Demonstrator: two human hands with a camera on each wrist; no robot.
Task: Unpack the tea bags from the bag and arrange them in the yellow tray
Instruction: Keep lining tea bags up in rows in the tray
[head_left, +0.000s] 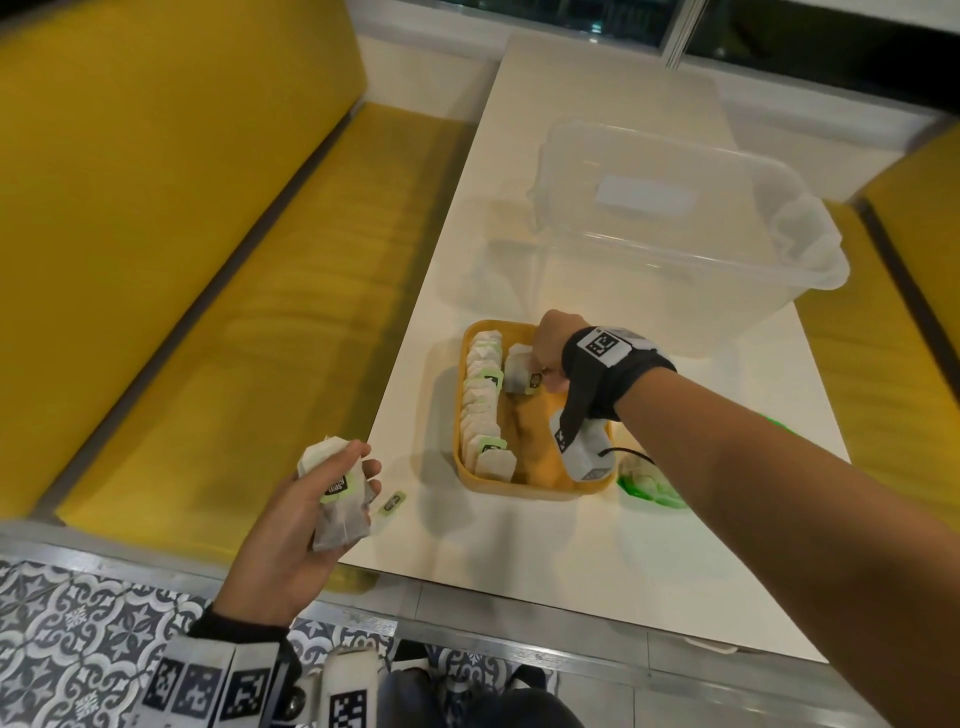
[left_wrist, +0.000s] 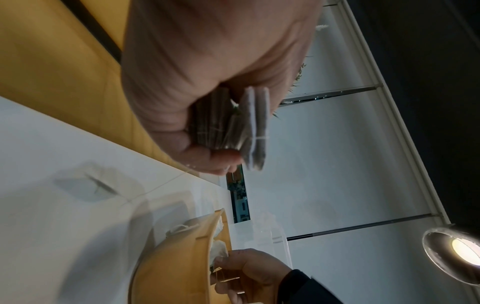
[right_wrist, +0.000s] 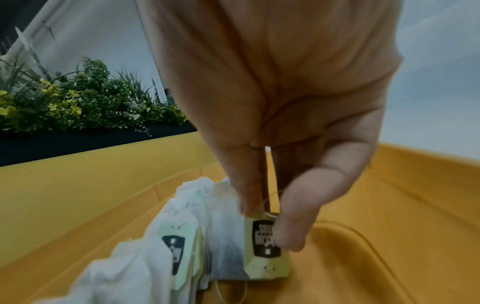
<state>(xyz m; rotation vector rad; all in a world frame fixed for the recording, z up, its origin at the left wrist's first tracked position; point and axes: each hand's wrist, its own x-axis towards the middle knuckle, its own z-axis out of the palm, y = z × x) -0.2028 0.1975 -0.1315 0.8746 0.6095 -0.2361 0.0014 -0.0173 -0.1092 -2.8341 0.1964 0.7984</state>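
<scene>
Paper tea bag (head_left: 519, 370), pinched by right hand (head_left: 551, 347), is being seated in yellow tray (head_left: 540, 491) beside the standing row (head_left: 483, 405). Left hand (head_left: 291, 530) grips spare tea bags (head_left: 337, 493). Next move: release, then transfer another.

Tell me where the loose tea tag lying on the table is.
In the head view the loose tea tag lies on the white table, between the left hand and the yellow tray.

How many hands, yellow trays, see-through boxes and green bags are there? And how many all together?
Hands: 2 (left hand, right hand)
Yellow tray: 1
See-through box: 1
Green bag: 1
Total: 5
The tea bags are packed too tightly to count.
</scene>
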